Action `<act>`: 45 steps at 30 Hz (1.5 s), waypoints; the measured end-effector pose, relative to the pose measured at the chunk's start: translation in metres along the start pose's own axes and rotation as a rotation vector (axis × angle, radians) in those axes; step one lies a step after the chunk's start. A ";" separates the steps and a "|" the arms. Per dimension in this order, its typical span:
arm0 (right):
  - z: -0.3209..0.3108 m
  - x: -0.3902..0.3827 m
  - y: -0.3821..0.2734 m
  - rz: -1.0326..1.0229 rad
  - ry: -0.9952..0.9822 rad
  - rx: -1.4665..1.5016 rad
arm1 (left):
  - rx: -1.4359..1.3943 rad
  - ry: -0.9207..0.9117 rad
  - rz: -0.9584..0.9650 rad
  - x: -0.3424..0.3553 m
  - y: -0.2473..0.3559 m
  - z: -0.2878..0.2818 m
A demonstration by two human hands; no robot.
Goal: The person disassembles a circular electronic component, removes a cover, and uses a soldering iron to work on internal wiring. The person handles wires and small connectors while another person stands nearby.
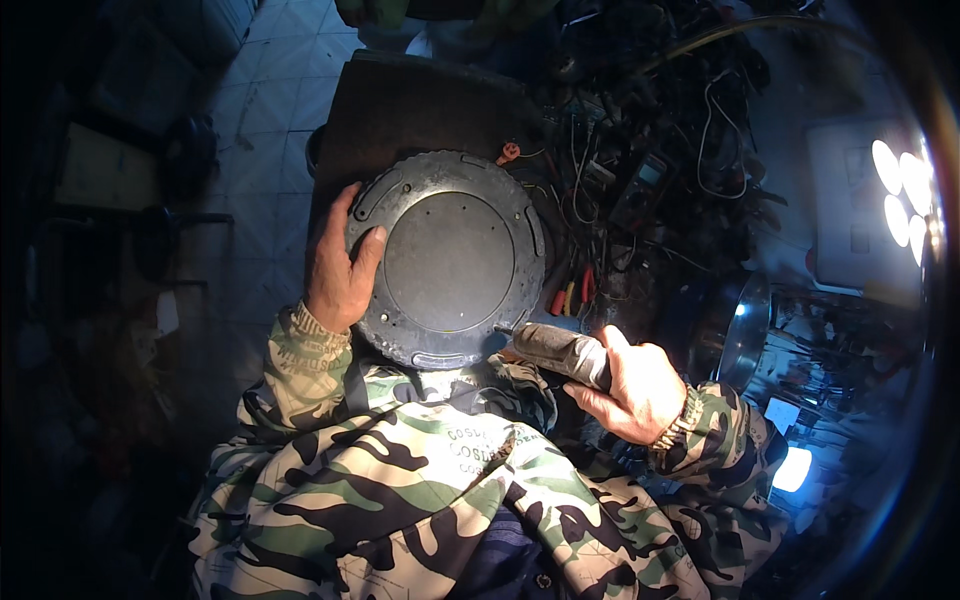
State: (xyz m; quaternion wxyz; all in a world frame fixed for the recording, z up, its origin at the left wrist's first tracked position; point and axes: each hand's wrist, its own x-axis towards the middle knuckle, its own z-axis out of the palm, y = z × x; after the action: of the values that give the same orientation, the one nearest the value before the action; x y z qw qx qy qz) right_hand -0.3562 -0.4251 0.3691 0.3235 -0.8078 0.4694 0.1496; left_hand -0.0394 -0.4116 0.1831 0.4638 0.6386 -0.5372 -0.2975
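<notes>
A round dark-grey plastic base [450, 260] with a notched rim, curved slots and small screw holes lies in front of me, its lower edge near my lap. My left hand [343, 270] grips its left rim, thumb on top and fingers along the side. In my right hand [635, 385] is a worn grey cylindrical electric screwdriver [560, 352]. Its thin bit points left at the lower right part of the base, near the rim. Whether the bit sits in a screw hole I cannot tell.
A brown board or bench top [420, 100] extends beyond the base. To the right are tangled cables, a multimeter [650, 175], red-handled pliers [586, 283] and a shiny round metal pan [748, 325]. An orange plug [509, 152] lies by the far rim. Bright lamps [905, 190] glare at far right.
</notes>
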 end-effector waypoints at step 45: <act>0.003 -0.007 0.002 -0.052 0.032 -0.097 | -0.041 0.034 0.000 -0.007 0.004 -0.005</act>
State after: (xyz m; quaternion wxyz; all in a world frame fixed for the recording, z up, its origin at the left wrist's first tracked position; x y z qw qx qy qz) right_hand -0.3614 -0.4191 0.3704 0.2802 -0.8367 0.4457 0.1510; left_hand -0.0386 -0.4035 0.1883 0.4857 0.6341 -0.5230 -0.2976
